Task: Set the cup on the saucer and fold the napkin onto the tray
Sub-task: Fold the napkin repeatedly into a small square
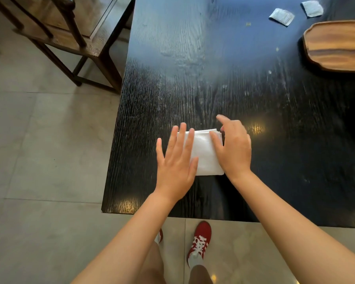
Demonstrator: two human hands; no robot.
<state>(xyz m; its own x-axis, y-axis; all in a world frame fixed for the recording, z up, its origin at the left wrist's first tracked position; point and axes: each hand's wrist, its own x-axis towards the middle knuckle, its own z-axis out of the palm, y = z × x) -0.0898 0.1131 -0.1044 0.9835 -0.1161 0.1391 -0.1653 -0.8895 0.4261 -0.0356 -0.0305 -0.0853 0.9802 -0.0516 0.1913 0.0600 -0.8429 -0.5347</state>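
Hands, left [175, 162] and right [233, 148], lie flat on the folded napkin [204, 152].

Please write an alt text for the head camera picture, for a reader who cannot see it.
Two bare hands, left hand and right hand, press flat on a folded white cloth napkin lying on a black wooden table. An oval brown wooden tray sits far right, apart from the napkin.

black table [193, 58] bears napkin [205, 152], tray [336, 46], two pads [281, 17] (grey).
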